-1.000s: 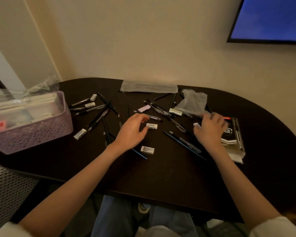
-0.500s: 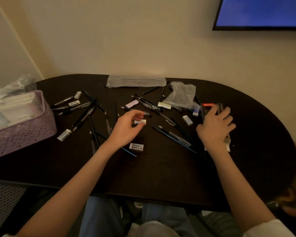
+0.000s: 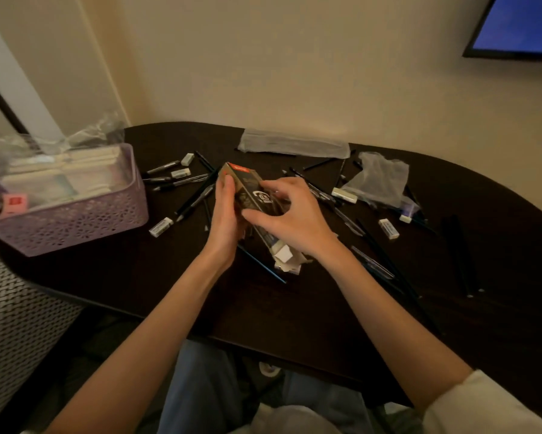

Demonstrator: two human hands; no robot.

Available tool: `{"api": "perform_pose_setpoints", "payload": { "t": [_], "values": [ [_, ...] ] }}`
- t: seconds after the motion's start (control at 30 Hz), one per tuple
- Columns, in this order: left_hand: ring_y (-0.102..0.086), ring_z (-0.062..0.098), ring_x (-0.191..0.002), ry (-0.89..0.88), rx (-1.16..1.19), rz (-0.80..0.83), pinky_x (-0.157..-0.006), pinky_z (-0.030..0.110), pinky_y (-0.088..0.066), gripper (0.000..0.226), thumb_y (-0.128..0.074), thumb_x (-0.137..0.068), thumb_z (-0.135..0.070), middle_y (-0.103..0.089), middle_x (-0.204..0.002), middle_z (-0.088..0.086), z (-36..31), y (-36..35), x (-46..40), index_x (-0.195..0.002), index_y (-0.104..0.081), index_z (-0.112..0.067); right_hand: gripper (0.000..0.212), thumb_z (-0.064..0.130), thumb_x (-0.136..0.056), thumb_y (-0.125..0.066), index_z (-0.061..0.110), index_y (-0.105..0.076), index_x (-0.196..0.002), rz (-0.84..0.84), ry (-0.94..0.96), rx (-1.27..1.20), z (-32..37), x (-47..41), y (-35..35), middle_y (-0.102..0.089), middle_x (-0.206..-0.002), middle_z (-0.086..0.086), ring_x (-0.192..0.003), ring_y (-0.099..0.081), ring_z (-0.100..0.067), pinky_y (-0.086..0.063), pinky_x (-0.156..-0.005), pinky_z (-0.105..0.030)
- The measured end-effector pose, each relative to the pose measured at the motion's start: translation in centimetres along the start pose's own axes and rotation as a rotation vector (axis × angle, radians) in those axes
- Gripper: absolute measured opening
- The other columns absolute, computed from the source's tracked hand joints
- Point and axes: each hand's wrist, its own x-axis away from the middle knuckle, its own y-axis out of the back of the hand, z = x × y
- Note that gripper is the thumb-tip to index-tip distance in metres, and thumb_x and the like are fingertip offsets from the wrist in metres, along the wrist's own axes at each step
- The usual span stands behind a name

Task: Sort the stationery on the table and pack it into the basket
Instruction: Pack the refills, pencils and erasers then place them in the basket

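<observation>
Both hands hold the long dark cardboard pen box above the dark counter, left hand cradling, right hand fingers curled over it, probably to refill before packing into the lilac perforated plastic basket at left

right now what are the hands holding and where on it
Both hold one dark pen box above the table. The left hand grips its left side near the far end; the right hand grips it around the middle from the right.
</observation>
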Motion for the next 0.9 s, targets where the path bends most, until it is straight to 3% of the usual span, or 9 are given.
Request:
{"api": "perform_pose_setpoints", "payload": {
  "t": [0.1, 0.2, 0.3, 0.37, 0.57, 0.8, 0.9],
  "values": [
    [-0.067, 0.021, -0.107, 0.076, 0.092, -0.094, -0.080, 0.032, -0.056, 0.057, -0.031, -0.099, -0.055, -0.062, -0.126, 0.011, 0.2, 1.3, -0.8, -0.144, -0.039, -0.020, 0.041, 0.049, -0.090, -0.057, 0.023, -0.065, -0.121, 0.040, 0.030, 0.004, -0.3, -1.0, -0.4, -0.046, -0.125, 0.005, -0.120, -0.043, -0.008, -0.038, -0.098, -0.026],
    [-0.063, 0.026, -0.111, 0.163, 0.213, -0.138, -0.089, 0.041, -0.054, 0.061, -0.034, -0.098, -0.057, -0.059, -0.129, 0.013, 0.6, 1.1, -1.6, -0.147, -0.033, -0.022, 0.023, 0.031, -0.096, -0.055, 0.020, -0.067, -0.112, -0.083, -0.042, 0.134, -2.6, -1.2, 1.4, -0.054, -0.109, 0.008, -0.112, -0.048, -0.007, -0.040, -0.090, -0.020],
    [-0.063, 0.025, -0.109, 0.177, 0.254, -0.189, -0.094, 0.045, -0.051, 0.061, -0.034, -0.098, -0.057, -0.060, -0.125, 0.010, 0.4, 0.7, -2.8, -0.149, -0.031, -0.023, 0.029, 0.016, -0.087, -0.067, 0.019, -0.064, -0.116, -0.023, -0.328, 0.543, -6.6, -0.9, 4.0, -0.059, -0.121, -0.003, -0.115, -0.054, -0.020, -0.048, -0.097, -0.037],
    [-0.064, 0.024, -0.108, 0.144, 0.271, -0.205, -0.094, 0.043, -0.051, 0.060, -0.032, -0.099, -0.056, -0.061, -0.122, 0.009, 0.1, 1.0, -4.1, -0.148, -0.033, -0.020, 0.032, 0.011, -0.084, -0.069, 0.018, -0.063, -0.115, 0.025, -0.500, 0.632, -8.4, -0.3, 5.2, -0.058, -0.121, -0.007, -0.116, -0.053, -0.025, -0.048, -0.097, -0.042],
    [-0.064, 0.024, -0.109, 0.074, 0.293, -0.235, -0.093, 0.039, -0.053, 0.059, -0.031, -0.100, -0.055, -0.063, -0.120, 0.010, -0.6, 2.5, -7.1, -0.140, -0.043, -0.014, 0.015, 0.017, -0.088, -0.067, 0.013, -0.067, -0.103, 0.023, -0.543, 0.621, -9.4, -0.3, 5.4, -0.065, -0.103, -0.005, -0.098, -0.061, -0.020, -0.054, -0.087, -0.040],
    [-0.063, 0.025, -0.112, 0.074, 0.302, -0.189, -0.094, 0.041, -0.053, 0.062, -0.032, -0.099, -0.057, -0.059, -0.130, 0.013, 0.0, 0.7, -7.7, -0.147, -0.034, -0.018, 0.012, 0.017, -0.091, -0.061, 0.012, -0.061, -0.102, 0.066, -0.552, 0.730, -9.3, -1.0, 4.8, -0.061, -0.102, -0.008, -0.102, -0.057, -0.026, -0.050, -0.090, -0.044],
    [-0.062, 0.026, -0.114, 0.098, 0.352, -0.153, -0.099, 0.045, -0.049, 0.062, -0.032, -0.099, -0.056, -0.058, -0.130, 0.013, 0.7, 0.4, -7.6, -0.147, -0.035, -0.018, 0.014, 0.016, -0.095, -0.054, 0.009, -0.061, -0.105, -0.043, -0.533, 0.564, -9.1, -1.9, 5.3, -0.062, -0.098, -0.008, -0.093, -0.060, -0.022, -0.050, -0.083, -0.039]
  ]
}}
